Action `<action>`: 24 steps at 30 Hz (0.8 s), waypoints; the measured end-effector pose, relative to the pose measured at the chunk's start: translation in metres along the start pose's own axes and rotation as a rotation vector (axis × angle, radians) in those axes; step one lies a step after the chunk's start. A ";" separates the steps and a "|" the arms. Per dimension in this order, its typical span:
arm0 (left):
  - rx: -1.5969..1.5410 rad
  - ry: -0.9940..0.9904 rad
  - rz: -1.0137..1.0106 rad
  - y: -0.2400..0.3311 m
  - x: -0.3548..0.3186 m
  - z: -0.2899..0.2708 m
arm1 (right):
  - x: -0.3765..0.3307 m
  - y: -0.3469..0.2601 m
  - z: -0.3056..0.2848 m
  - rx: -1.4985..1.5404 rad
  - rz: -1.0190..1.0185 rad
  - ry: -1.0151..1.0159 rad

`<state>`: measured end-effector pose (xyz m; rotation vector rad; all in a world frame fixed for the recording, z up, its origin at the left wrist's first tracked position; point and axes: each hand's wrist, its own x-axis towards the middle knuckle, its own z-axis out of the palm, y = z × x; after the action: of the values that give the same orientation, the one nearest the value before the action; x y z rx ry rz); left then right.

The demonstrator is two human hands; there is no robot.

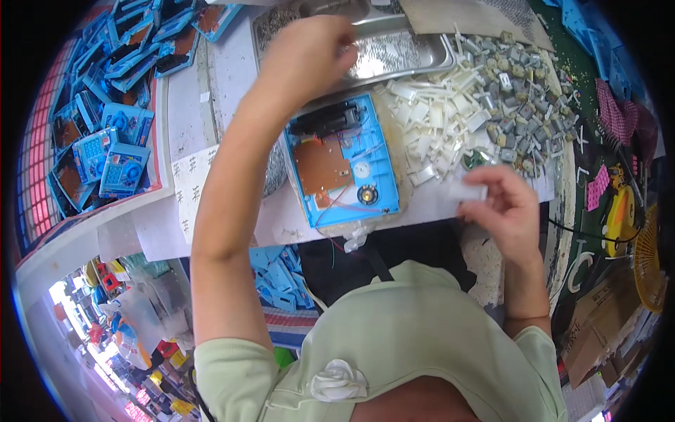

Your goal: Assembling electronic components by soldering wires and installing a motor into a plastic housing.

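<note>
Frame centre: blue casing [376, 151] uncovered, speaker [367, 195] seated, closure apparently outstanding. Right hand [505, 205] pinches white piece [469, 191]; left hand [308, 55] half-curled, contents indeterminable.

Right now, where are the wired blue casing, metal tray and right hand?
Wired blue casing [368, 149], head view: inner panel.
Metal tray [416, 70], head view: front rim.
Right hand [509, 208], head view: mid-hand.

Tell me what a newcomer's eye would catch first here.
Probably the open blue casing in mid-picture, its brown board showing. Then the heap of white plastic pieces to its right, and the many blue casings piled at the upper left.
</note>
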<state>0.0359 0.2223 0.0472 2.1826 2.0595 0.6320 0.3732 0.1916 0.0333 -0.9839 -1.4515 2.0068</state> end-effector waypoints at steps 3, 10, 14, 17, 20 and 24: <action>-0.688 -0.105 -0.276 0.059 -0.070 -0.035 | 0.005 0.001 0.010 -0.232 -0.354 0.123; -1.665 -0.136 -0.778 0.102 -0.181 0.007 | 0.020 0.003 0.051 -0.601 -0.617 -0.174; -1.707 -0.127 -0.788 0.099 -0.191 0.007 | 0.023 -0.001 0.053 -0.638 -0.655 -0.202; -1.605 -0.169 -0.763 0.097 -0.191 0.006 | 0.023 0.000 0.061 -0.730 -0.765 -0.302; -1.421 -0.327 -0.688 0.097 -0.185 -0.005 | 0.029 0.001 0.054 -0.755 -0.723 -0.451; -1.197 -0.449 -0.672 0.092 -0.157 -0.021 | 0.023 0.007 0.038 -0.357 -0.216 -0.482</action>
<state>0.1123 0.0565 0.0588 0.8033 1.3845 0.8381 0.3297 0.1828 0.0271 -0.4476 -2.1271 1.9417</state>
